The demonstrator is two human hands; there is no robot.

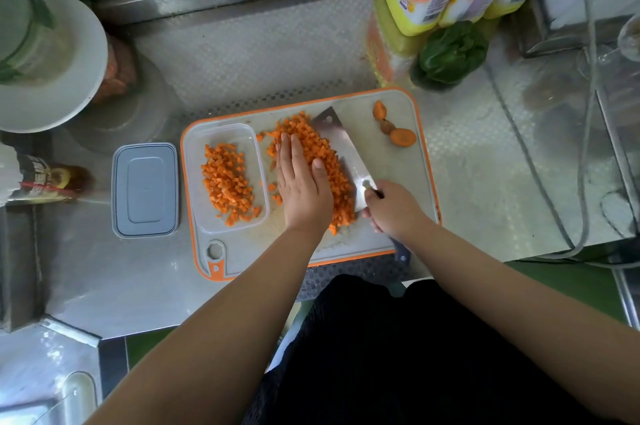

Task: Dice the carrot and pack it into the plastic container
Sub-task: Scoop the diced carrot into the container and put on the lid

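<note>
Steel counter, board (398,237): your flat left hand (303,182) sweeps dice (322,154) onto cleaver (341,151), right hand (393,208) gripping; tub (225,128) beside half-packed, lid (145,190) off.

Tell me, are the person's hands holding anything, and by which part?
The right hand grips the cleaver by its handle. The left hand holds nothing; it rests flat on the diced carrot.

One head-worn wide-angle view, looking steeply down from above the person's own forearms. Faces the back wall; cutting board (412,161) sits mid-frame, fairly near. Steel counter (277,44) fills the edges, bowed by the lens.
</note>
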